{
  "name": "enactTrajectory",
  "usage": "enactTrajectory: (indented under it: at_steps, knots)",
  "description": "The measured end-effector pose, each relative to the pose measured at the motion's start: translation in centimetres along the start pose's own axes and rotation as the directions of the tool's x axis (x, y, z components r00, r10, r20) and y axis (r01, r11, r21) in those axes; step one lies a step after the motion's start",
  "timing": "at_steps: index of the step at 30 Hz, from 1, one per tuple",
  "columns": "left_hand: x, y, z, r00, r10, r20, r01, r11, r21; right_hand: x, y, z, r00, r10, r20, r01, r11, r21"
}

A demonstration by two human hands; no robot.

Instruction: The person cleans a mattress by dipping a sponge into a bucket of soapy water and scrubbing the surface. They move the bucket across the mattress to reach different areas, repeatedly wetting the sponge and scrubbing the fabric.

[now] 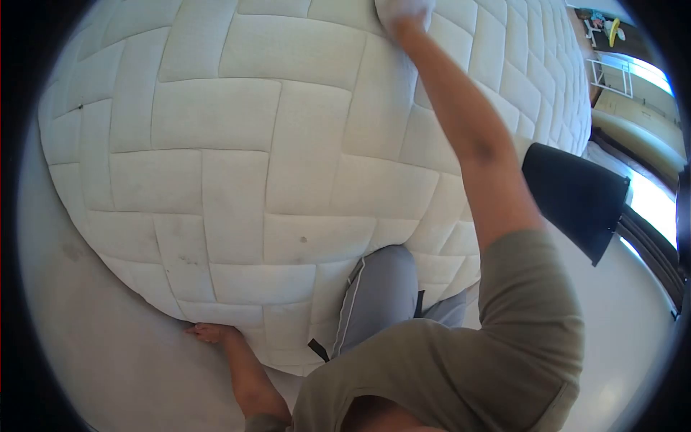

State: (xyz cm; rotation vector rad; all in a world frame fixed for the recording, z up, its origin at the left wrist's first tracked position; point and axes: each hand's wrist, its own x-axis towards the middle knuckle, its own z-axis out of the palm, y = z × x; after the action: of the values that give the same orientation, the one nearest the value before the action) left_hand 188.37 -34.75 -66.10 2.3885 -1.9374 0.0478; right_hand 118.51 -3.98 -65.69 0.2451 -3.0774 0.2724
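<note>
A large white quilted mattress (309, 187) fills most of the view, with a few small dark stains on its surface. My left hand (209, 333) is at its lower left edge, fingers stretched out to the left, nothing seen in them. At the top of the view my right hand (409, 13) reaches far across the mattress. Something pale and blurred covers or surrounds it, and its fingers cannot be made out. My knee (389, 277) in grey trousers presses against the mattress's near side.
To the right of my arm stands a black panel-like object (576, 194). Beyond it are a white metal frame (612, 78), a yellow item (613, 32) and bright windows. A pale plain surface (93, 309) runs along the mattress's left edge.
</note>
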Motion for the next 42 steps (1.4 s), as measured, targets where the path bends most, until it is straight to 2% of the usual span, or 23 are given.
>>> enactTrajectory:
  at_steps: [1,3,6,9,10,12,13,15,17,18,19,22,23,25,27,28,29,32,33,35,37,39,42]
  knots:
    - [0.2,-0.3,0.6,1.000,-0.016,0.011,0.016,1.000,-0.003,-0.8,0.6,0.1,0.994,0.014,0.104,-0.012,1.000,-0.020]
    - [1.1,-1.7,1.6,0.998,0.029,-0.052,-0.024,0.995,0.102,-13.3,-1.8,-5.0,0.965,-0.240,-0.110,0.232,0.970,-0.078]
    - [0.3,0.3,0.3,0.999,-0.032,-0.040,0.037,0.991,0.129,-21.5,-0.6,-7.8,0.942,-0.326,0.073,0.293,0.912,0.287]
    - [0.1,0.2,0.1,0.995,0.022,-0.096,-0.019,0.999,0.039,-14.1,1.2,-5.5,0.835,-0.545,0.078,0.549,0.836,-0.031]
    - [0.0,0.2,0.2,0.995,0.017,-0.103,-0.014,0.999,0.039,-10.3,0.5,-4.8,0.877,-0.465,0.117,0.479,0.831,-0.284]
    - [0.4,-0.1,-0.2,0.997,-0.023,-0.079,0.029,0.996,0.080,-1.6,-1.4,-4.3,0.938,-0.346,-0.026,0.317,0.884,-0.343]
    - [0.5,-0.3,-0.3,0.995,-0.026,-0.097,0.034,0.997,0.075,2.3,-2.4,-2.0,0.983,-0.070,-0.170,0.059,0.996,-0.066]
    - [0.7,-0.5,0.0,0.997,0.008,-0.076,-0.003,0.997,0.074,0.5,-2.8,-3.8,0.999,0.046,-0.005,-0.045,0.997,0.066]
    - [1.0,-0.8,0.5,0.999,0.002,-0.052,0.002,0.997,0.081,-2.9,0.7,-0.5,0.883,-0.363,-0.298,0.293,0.921,-0.255]
    - [1.6,-1.1,0.8,0.998,-0.023,-0.053,0.027,0.996,0.083,-8.1,-2.4,-5.8,0.993,-0.100,0.055,0.104,0.992,-0.076]
    - [1.9,-1.6,1.1,0.999,-0.022,-0.048,0.026,0.996,0.084,-13.0,-1.9,-5.7,0.958,-0.255,-0.130,0.259,0.966,0.019]
    - [2.2,-1.7,1.4,0.985,0.072,-0.157,-0.047,0.987,0.155,-22.7,-0.5,-7.9,0.925,-0.375,0.061,0.339,0.886,0.316]
    - [1.8,-1.3,0.6,0.991,0.048,-0.126,-0.029,0.989,0.146,-21.7,0.1,-8.1,0.926,-0.373,0.062,0.336,0.888,0.313]
    - [1.6,-1.3,0.3,0.995,0.028,-0.099,-0.014,0.990,0.142,-17.2,0.5,-7.4,0.863,-0.450,0.229,0.476,0.877,-0.071]
    - [2.5,-2.6,0.7,0.989,0.032,-0.147,-0.012,0.990,0.140,-9.1,-1.7,-7.6,0.923,-0.264,0.278,0.342,0.895,-0.287]
    - [2.4,-2.8,0.6,0.987,0.028,-0.161,-0.006,0.990,0.137,-4.0,-0.2,-3.7,0.947,-0.320,-0.023,0.298,0.905,-0.305]
    - [2.3,-2.8,0.4,0.979,0.086,-0.184,-0.060,0.988,0.140,0.0,-3.0,-6.5,0.996,0.015,0.091,-0.011,0.999,-0.048]
    - [1.1,-1.2,-0.4,0.986,0.052,-0.159,-0.033,0.992,0.120,1.6,-3.7,-6.6,0.998,0.063,0.003,-0.063,0.987,0.147]
    - [0.6,-0.4,-0.6,0.993,-0.047,-0.107,0.058,0.993,0.099,0.2,0.7,-1.6,0.982,-0.136,-0.130,0.121,0.986,-0.117]
    - [0.6,0.3,0.0,0.995,-0.054,-0.078,0.058,0.997,0.052,-7.9,-1.3,-6.8,0.956,0.076,0.284,-0.061,0.996,-0.062]
    - [1.2,-0.2,0.5,0.997,-0.059,-0.051,0.060,0.998,0.014,-17.9,1.0,-6.4,0.984,-0.083,0.161,0.112,0.977,-0.179]
    - [2.0,-2.0,1.9,0.994,0.022,-0.103,-0.029,0.997,-0.075,-23.1,-0.2,-10.6,0.906,-0.087,0.414,0.105,0.994,-0.021]
    - [0.4,1.0,-0.7,0.993,-0.122,-0.009,0.121,0.991,-0.061,-18.7,1.8,-5.8,0.950,-0.278,0.142,0.301,0.935,-0.185]
